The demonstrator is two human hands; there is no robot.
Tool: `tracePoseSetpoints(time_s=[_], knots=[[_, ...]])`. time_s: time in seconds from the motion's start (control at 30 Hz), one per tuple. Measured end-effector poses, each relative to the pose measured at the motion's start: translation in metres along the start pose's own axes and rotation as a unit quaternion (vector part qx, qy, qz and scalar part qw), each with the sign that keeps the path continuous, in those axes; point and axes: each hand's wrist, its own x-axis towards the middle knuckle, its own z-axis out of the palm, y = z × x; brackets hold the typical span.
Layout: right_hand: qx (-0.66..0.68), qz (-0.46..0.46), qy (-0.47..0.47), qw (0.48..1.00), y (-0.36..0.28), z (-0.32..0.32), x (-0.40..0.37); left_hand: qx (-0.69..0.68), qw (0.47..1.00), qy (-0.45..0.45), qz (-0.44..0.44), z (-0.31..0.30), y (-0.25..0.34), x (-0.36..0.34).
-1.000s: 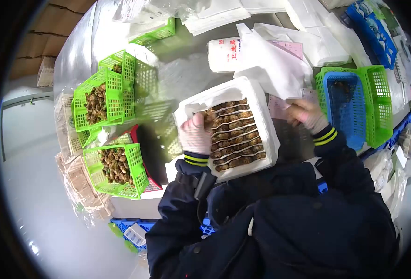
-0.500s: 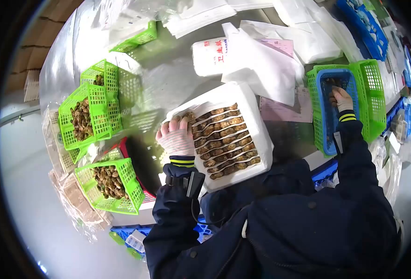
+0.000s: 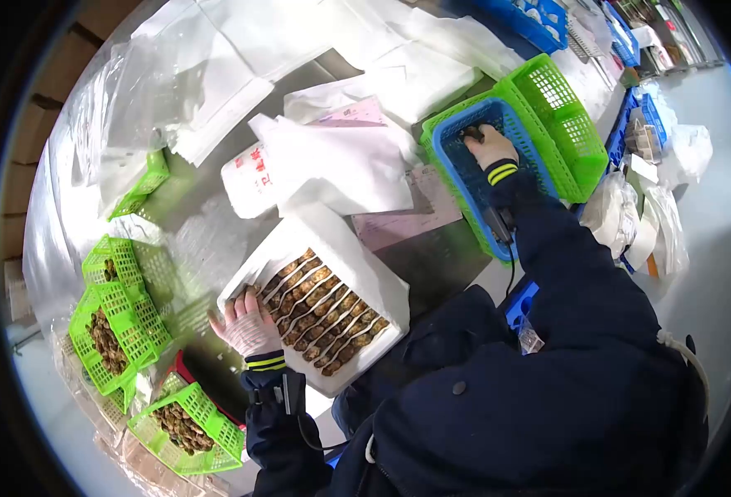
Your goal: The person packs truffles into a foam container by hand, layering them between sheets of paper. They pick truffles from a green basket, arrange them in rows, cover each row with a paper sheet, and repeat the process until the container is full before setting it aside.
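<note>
A white foam box (image 3: 394,290) stands tilted to my view in front of me, with brown lumpy pieces (image 3: 324,311) lined up in rows between thin white strips. My left hand (image 3: 250,327), in a pale striped glove, rests at the box's left side, fingers spread over its rim by the row ends. Inside a blue basket (image 3: 456,178) at the upper right, my right hand (image 3: 491,147) has its fingers closed around a dark brown piece (image 3: 471,132) near the far end. The fingertips are partly hidden.
Green baskets with brown pieces (image 3: 105,344) (image 3: 183,431) stand at the left. Another green basket (image 3: 564,124) adjoins the blue one. White sheets (image 3: 332,166), a printed packet (image 3: 250,178) and pink papers (image 3: 407,211) lie beyond the box. A blue crate (image 3: 531,21) sits at the back.
The view has swung right, so the table's things appear shifted left. My right hand has moved toward the blue basket's far end; my left hand has slid back to the foam box's rim.
</note>
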Motion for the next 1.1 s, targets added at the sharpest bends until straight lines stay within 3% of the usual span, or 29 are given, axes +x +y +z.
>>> tracePoseSetpoints(time_s=[0.03,0.13,0.17,0.2,0.27,0.33,0.4,0.43,0.47,0.5,0.53,0.57,0.6,0.67,0.73,0.87,0.93,0.97,1.0,1.07,1.1], knots=[[-0.045,0.041,-0.024,0.998,-0.012,0.001,0.008,0.005,1.000,-0.029,-0.009,0.000,0.002,0.001],[-0.075,-0.013,0.000,0.997,-0.019,-0.001,0.018,-0.012,0.978,-0.201,-0.057,-0.028,0.008,0.015],[-0.095,-0.001,0.013,0.995,0.003,0.020,0.044,-0.036,0.986,-0.155,-0.048,-0.021,0.002,0.009],[-0.052,-0.074,0.002,0.996,0.016,0.018,0.051,-0.060,0.992,-0.106,-0.037,-0.008,-0.004,0.000],[-0.005,-0.109,0.040,0.993,0.021,0.000,0.038,-0.084,0.996,0.002,-0.025,0.004,-0.006,-0.005],[0.264,-0.146,0.087,0.950,0.022,0.007,0.029,-0.086,0.996,-0.008,-0.039,0.005,-0.006,-0.005],[0.240,-0.241,0.006,0.941,-0.081,-0.035,-0.085,-0.086,0.995,-0.005,-0.048,0.007,-0.006,-0.006],[0.353,-0.345,-0.200,0.846,-0.098,-0.020,-0.096,-0.084,0.995,-0.014,-0.048,0.006,-0.006,-0.007],[0.353,-0.310,-0.268,0.841,-0.140,-0.025,-0.152,-0.080,0.995,-0.022,-0.046,0.005,-0.006,-0.006],[0.371,-0.389,-0.354,0.765,-0.154,0.012,-0.164,-0.080,0.996,-0.022,-0.044,0.008,-0.007,-0.006],[0.350,-0.255,-0.473,0.767,-0.185,0.014,-0.197,-0.068,0.997,-0.003,-0.044,0.013,-0.007,-0.007],[0.292,-0.252,-0.522,0.761,-0.210,0.026,-0.214,-0.057,0.997,0.016,-0.044,0.016,-0.007,-0.008],[0.325,-0.214,-0.568,0.725,-0.222,0.059,-0.224,-0.057,0.997,0.017,-0.046,0.016,-0.008,-0.008],[0.432,-0.048,-0.612,0.660,-0.236,0.102,-0.236,-0.071,0.996,0.016,-0.047,0.013,-0.008,-0.007],[0.478,0.046,-0.544,0.688,-0.246,0.126,-0.248,-0.074,0.996,0.001,-0.054,0.008,-0.008,-0.006],[0.424,0.052,-0.512,0.745,-0.256,0.131,-0.248,-0.068,0.996,0.011,-0.059,0.020,-0.011,-0.009],[0.399,-0.023,-0.517,0.757,-0.255,0.130,-0.240,-0.092,0.994,0.016,-0.057,0.013,-0.010,-0.007],[0.346,-0.057,-0.468,0.811,-0.258,0.124,-0.245,-0.094,0.994,0.016,-0.056,0.009,-0.010,-0.006],[0.346,-0.055,-0.467,0.812,-0.258,0.128,-0.245,-0.098,0.994,0.011,-0.056,0.005,-0.010,-0.005],[0.205,-0.139,-0.354,0.902,-0.259,0.134,-0.245,-0.104,0.993,0.005,-0.056,0.004,-0.011,-0.006],[0.204,-0.137,-0.353,0.903,-0.259,0.134,-0.244,-0.111,0.992,0.021,-0.055,0.006,-0.011,-0.006]])
